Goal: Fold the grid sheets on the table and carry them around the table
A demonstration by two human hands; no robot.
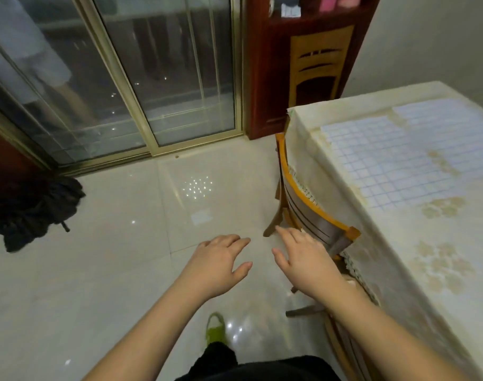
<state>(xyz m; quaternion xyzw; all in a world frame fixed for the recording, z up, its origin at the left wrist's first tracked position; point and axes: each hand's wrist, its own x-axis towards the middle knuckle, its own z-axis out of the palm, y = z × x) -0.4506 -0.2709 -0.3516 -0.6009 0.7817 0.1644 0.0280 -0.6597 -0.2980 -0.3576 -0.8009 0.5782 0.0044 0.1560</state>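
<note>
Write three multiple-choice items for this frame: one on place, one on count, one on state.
1. Where do the grid sheets lie?
A. on the floor
B. on the table
C. in the hands

2. How many grid sheets show?
A. two
B. four
C. none

3. What state are the hands in?
A. both clutching paper
B. one holding a chair
C. both open, holding nothing

Key: B, the nearer grid sheet and farther grid sheet lie flat on the table; A, two show; C, left hand and right hand hover spread above the floor.
</note>
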